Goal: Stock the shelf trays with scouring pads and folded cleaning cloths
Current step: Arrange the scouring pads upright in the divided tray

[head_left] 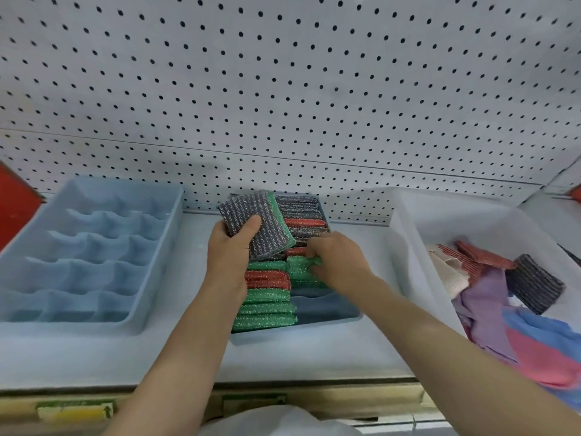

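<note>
My left hand grips a small stack of scouring pads, grey on top with a green one beneath, thumb curled over the grey face, held above the far part of the middle tray. My right hand reaches into that tray, fingers curled around a green pad in its right column. Green and red pads fill the tray's left column on edge; grey and red ones sit at the far end. An empty blue divided tray lies to the left. On the right, a white bin holds loose pads and folded cleaning cloths in purple, blue and pink.
</note>
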